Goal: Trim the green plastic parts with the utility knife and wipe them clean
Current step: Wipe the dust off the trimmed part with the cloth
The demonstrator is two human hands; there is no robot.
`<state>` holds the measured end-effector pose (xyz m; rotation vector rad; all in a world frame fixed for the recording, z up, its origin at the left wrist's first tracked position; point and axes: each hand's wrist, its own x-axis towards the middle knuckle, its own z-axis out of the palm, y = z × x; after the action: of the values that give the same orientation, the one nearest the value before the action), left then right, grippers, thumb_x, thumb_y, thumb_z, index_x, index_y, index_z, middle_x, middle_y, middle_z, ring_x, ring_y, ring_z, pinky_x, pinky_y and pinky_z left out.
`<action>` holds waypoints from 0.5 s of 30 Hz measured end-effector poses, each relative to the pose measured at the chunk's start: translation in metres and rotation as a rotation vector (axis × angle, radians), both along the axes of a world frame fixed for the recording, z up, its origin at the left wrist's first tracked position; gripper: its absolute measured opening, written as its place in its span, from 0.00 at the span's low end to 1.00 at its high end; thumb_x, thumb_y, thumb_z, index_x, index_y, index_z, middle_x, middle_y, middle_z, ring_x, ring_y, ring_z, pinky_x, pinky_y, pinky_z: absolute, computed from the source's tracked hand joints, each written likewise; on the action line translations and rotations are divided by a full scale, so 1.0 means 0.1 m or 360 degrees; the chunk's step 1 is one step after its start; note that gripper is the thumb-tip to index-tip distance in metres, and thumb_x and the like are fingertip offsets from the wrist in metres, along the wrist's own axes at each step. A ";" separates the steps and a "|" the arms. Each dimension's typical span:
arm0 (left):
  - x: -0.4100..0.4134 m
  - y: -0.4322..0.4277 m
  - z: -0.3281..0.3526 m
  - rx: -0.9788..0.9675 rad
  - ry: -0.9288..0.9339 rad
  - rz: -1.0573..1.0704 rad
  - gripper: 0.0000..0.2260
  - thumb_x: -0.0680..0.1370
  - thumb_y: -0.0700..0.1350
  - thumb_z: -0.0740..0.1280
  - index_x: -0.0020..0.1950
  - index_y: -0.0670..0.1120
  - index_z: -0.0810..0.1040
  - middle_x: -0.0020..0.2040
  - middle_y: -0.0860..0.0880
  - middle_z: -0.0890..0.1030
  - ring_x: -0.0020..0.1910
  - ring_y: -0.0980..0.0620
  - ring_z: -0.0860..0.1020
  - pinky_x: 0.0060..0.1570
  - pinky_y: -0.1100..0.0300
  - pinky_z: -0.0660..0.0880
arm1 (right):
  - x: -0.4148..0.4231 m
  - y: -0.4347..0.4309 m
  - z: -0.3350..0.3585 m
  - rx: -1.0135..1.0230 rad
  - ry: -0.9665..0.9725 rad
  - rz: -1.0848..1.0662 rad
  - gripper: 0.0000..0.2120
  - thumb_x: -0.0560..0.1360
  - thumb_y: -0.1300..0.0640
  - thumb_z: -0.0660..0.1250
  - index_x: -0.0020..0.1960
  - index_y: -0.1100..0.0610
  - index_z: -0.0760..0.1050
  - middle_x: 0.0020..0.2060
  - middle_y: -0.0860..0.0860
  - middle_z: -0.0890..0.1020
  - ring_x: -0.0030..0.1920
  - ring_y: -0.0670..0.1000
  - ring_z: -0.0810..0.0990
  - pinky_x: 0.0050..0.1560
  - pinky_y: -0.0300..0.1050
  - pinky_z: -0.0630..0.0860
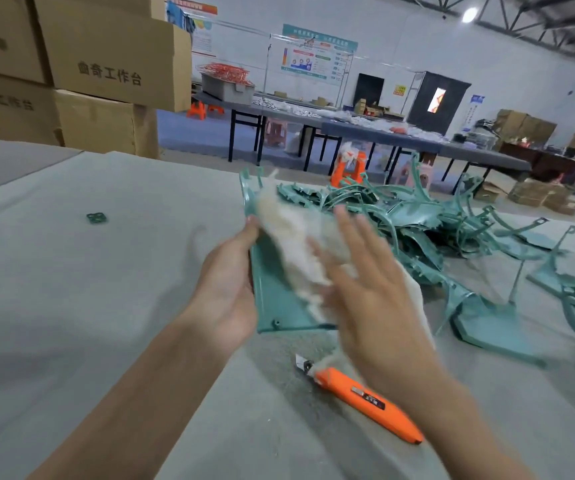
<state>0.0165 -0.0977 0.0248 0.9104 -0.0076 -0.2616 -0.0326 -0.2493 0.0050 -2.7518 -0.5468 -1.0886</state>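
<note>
The wiping step is in hand, by the look of it. The left hand (pixel 225 285) grips a flat teal-green plastic panel (pixel 272 296) by its left edge, thumb at the rim and fingers out of sight behind it, holding it tilted up off the grey cloth-covered table (pixel 106 271). The right hand (pixel 372 292) is spread flat, fingers straight, pressing a pale fluffy rag (pixel 293 237) against the panel's face — blur hides whether any finger hooks the rag. The orange utility knife (pixel 369 400) lies on the table just under the right wrist, blade out, in neither hand. A tangled pile of green plastic parts (pixel 417 220) sits just beyond, to the right. Next, I judge, the panel needs setting aside and a fresh part drawn from the pile — minding that bare blade.
</note>
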 end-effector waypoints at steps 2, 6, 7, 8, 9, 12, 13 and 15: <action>0.04 0.04 0.01 0.0035 -0.0061 0.0162 0.16 0.83 0.52 0.58 0.56 0.44 0.81 0.50 0.44 0.85 0.48 0.47 0.84 0.47 0.50 0.80 | -0.04 -0.45 0.12 0.0386 -0.0132 -0.0140 0.20 0.71 0.72 0.69 0.63 0.65 0.77 0.73 0.62 0.68 0.72 0.62 0.69 0.70 0.53 0.68; 0.11 0.15 0.03 0.0217 -0.0219 0.0403 0.16 0.83 0.51 0.58 0.46 0.46 0.82 0.43 0.49 0.86 0.42 0.51 0.85 0.42 0.55 0.80 | 0.02 -0.82 0.19 0.1227 -0.0411 -0.0537 0.22 0.71 0.74 0.61 0.60 0.59 0.80 0.54 0.60 0.83 0.54 0.60 0.81 0.60 0.48 0.74; 0.11 0.15 0.03 0.0271 -0.0248 0.0439 0.17 0.83 0.51 0.59 0.45 0.46 0.83 0.43 0.50 0.86 0.42 0.52 0.85 0.43 0.56 0.79 | 0.03 -0.91 0.25 0.1530 -0.0411 -0.0465 0.20 0.75 0.71 0.61 0.59 0.55 0.81 0.52 0.57 0.84 0.52 0.55 0.82 0.59 0.53 0.77; 0.11 0.14 0.02 0.0334 -0.0269 0.0466 0.17 0.83 0.51 0.59 0.44 0.45 0.83 0.42 0.50 0.86 0.42 0.52 0.84 0.43 0.56 0.79 | 0.02 -0.87 0.33 0.1820 -0.0341 -0.0306 0.17 0.77 0.68 0.63 0.57 0.52 0.83 0.50 0.54 0.85 0.48 0.50 0.83 0.54 0.53 0.80; 0.10 0.11 0.00 0.0377 -0.0291 0.0487 0.17 0.83 0.51 0.59 0.45 0.44 0.83 0.43 0.50 0.86 0.41 0.52 0.84 0.43 0.57 0.79 | -0.02 -0.74 0.39 0.2003 -0.0197 -0.0053 0.14 0.78 0.64 0.65 0.55 0.50 0.84 0.49 0.52 0.86 0.43 0.47 0.84 0.46 0.49 0.81; 0.05 0.03 -0.03 0.0496 -0.0381 0.0544 0.19 0.83 0.51 0.58 0.50 0.37 0.80 0.45 0.43 0.84 0.42 0.47 0.80 0.45 0.52 0.76 | -0.13 -0.20 0.37 0.1716 0.0377 0.0341 0.16 0.78 0.48 0.64 0.64 0.42 0.79 0.56 0.44 0.84 0.46 0.45 0.84 0.39 0.39 0.80; 0.05 0.02 -0.04 0.0509 -0.0404 0.0564 0.19 0.83 0.51 0.58 0.49 0.38 0.80 0.45 0.42 0.84 0.42 0.47 0.80 0.45 0.51 0.77 | -0.15 -0.07 0.32 0.1436 0.0410 0.0365 0.18 0.79 0.47 0.62 0.69 0.41 0.73 0.62 0.41 0.81 0.54 0.43 0.82 0.48 0.37 0.79; 0.07 0.06 -0.05 0.0492 -0.0436 0.0628 0.18 0.83 0.51 0.59 0.43 0.43 0.82 0.43 0.46 0.85 0.40 0.49 0.82 0.40 0.54 0.79 | -0.16 0.03 0.18 0.1023 0.0338 0.0329 0.22 0.82 0.53 0.63 0.74 0.44 0.64 0.69 0.38 0.73 0.66 0.38 0.74 0.64 0.35 0.70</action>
<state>0.0234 -0.0921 0.0201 1.2262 -0.0411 0.2368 -0.0482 -0.2459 0.0232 -2.1567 -0.3582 -0.7423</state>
